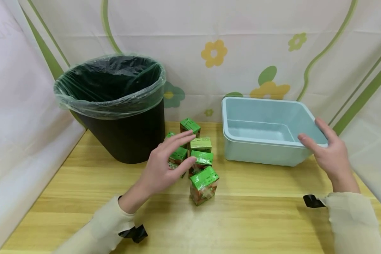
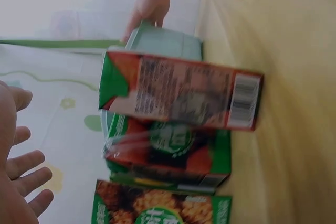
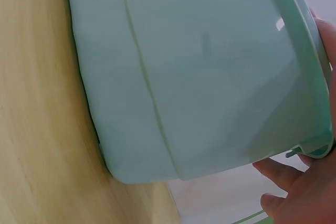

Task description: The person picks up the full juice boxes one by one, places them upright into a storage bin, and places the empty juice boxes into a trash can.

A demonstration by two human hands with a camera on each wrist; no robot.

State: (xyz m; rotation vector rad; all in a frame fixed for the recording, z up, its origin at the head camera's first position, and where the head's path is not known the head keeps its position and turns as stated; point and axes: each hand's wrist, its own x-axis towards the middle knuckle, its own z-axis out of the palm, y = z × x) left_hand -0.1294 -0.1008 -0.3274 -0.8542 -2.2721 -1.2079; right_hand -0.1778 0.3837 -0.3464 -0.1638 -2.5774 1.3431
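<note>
Several small green-topped drink cartons stand close together mid-table, the front carton (image 1: 204, 187) nearest the person. Just left of and over the cluster hovers the left hand (image 1: 163, 164), fingers straight and thumb apart, with nothing held. The left wrist view shows a carton with a barcode (image 2: 181, 90) side-on, beside the open fingers. At the right, a light blue plastic basin (image 1: 260, 153) sits on the table. Its right front corner rim is gripped by the right hand (image 1: 333, 155), thumb over the rim. In the right wrist view the fingers curl at the basin's edge.
A black trash bin (image 1: 136, 135) lined with a translucent bag (image 1: 124, 109) stands at the back left, beside the cartons. Behind everything hangs a white flower-patterned curtain (image 1: 184, 46). The wooden table (image 1: 241, 218) stretches toward the person.
</note>
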